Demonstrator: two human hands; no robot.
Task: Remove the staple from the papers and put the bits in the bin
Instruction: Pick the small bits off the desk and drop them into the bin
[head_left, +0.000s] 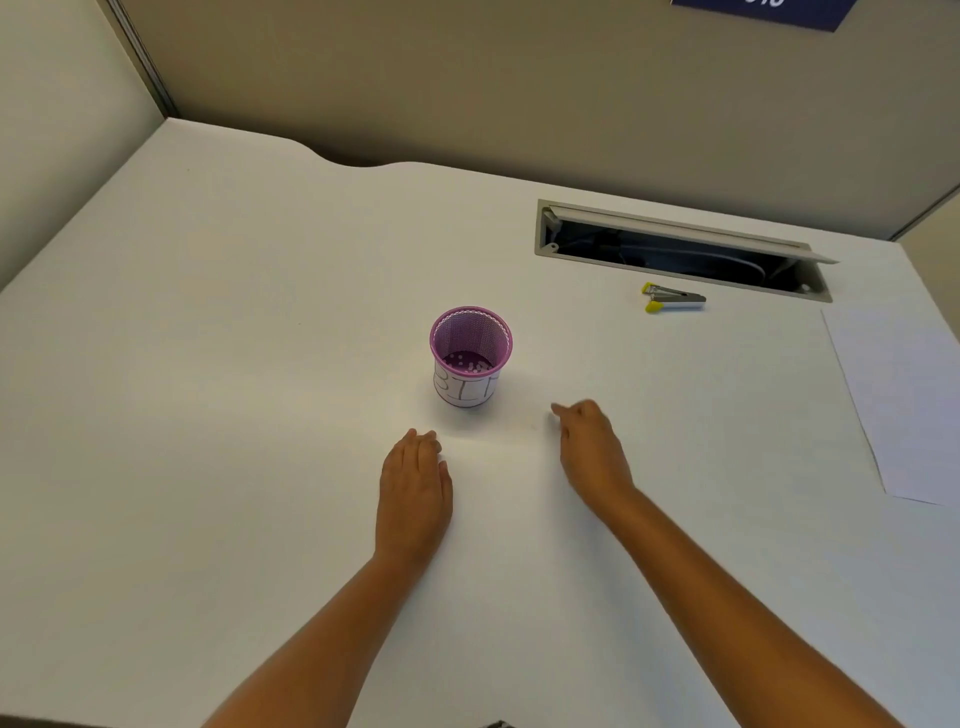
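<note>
A purple mesh cup (470, 353) with a white label reading "BIN" stands at the middle of the white desk (208, 364); small pale bits lie on its bottom. My left hand (414, 493) rests flat, palm down, just in front of the bin, holding nothing. My right hand (589, 452) is to the right of the bin, its fingertips pinched together against the surface; anything between them is too small to see. A faint paper edge runs between my hands. A metal staple remover (672, 299) with yellow tips lies far right. White sheets of paper (904, 405) lie at the right edge.
An open cable hatch (680, 249) with a raised flap is set into the desk at the back right, behind the staple remover. Beige partition walls close the desk at the back and left. A blue sign hangs top right.
</note>
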